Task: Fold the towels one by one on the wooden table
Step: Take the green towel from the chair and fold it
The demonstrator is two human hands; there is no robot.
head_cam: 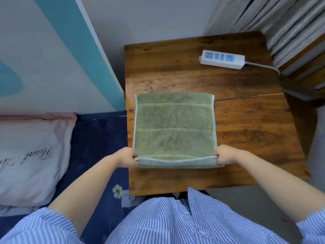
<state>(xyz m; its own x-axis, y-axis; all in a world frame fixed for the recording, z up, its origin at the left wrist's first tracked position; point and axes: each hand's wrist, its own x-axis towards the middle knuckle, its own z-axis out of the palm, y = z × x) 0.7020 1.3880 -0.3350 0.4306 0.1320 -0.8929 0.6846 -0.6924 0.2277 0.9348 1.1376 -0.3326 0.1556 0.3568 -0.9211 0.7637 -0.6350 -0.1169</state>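
The green towel (175, 127) lies flat on the wooden worktop (246, 124), toward its left edge, one towel only in view. It looks already doubled, since a second layer shows along the near edge. It reaches straight away from the person, its slightly longer side running near to far, and the stitched bands cross it from left to right. The left hand (125, 157) pinches the near left corner and the right hand (224, 156) pinches the near right corner, fingers curled on the hem, the two hands set as wide as the towel and about equally near to it. The near edge is raised a little off the wood. The next fold probably carries this edge forward onto the far edge, so both hands would travel away from the body together. One white power strip (222, 59) sits well beyond the towel at the far right, its cable trailing off. One pink pillow (31, 155) rests on the blue bed (98, 138) to the left.
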